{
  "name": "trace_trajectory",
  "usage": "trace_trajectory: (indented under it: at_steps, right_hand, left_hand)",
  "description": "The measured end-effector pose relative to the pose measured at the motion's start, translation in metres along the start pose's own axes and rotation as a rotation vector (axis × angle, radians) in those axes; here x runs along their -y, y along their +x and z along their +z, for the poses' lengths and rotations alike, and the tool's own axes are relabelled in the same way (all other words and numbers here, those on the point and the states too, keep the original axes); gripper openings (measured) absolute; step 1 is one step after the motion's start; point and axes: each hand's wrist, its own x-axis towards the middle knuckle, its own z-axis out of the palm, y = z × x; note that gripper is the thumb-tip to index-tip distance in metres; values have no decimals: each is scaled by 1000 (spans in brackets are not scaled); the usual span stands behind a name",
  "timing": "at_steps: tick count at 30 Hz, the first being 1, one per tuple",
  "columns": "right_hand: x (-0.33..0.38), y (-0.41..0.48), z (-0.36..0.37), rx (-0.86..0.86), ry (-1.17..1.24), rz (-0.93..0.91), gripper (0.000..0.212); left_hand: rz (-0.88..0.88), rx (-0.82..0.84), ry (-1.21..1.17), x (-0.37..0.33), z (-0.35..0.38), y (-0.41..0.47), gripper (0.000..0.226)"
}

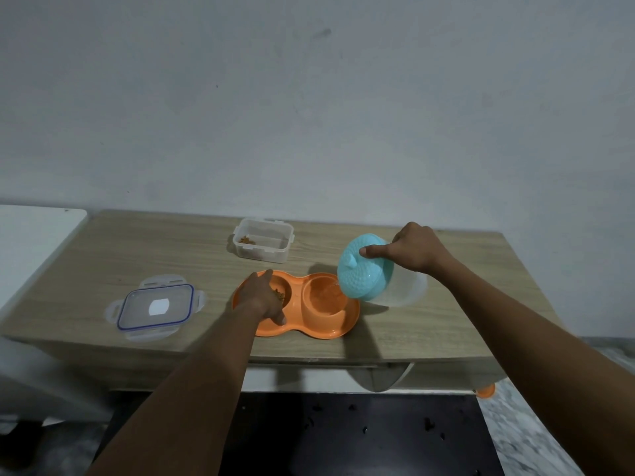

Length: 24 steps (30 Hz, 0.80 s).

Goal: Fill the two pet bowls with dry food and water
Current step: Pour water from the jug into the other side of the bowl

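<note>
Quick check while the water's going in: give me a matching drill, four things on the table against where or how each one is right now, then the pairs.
Things:
1. jug
2. clear lid
3. food box
4. left hand

States:
A. lying flat on the table, left of the double bowl
B. tipped over the right-hand cup of the double bowl
C. open behind the double bowl, a few kibbles left inside
D. resting on the left-hand cup of the double bowl

Pairs: 1-B, 2-A, 3-C, 4-D
</note>
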Motion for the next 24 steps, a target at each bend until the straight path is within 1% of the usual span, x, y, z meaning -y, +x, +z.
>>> trace_trajectory:
  at_steps: [24]
  right_hand:
    - [2, 5, -8, 17, -101, -64, 71]
  left_hand:
    - [1, -5, -10, 2, 3, 7, 132]
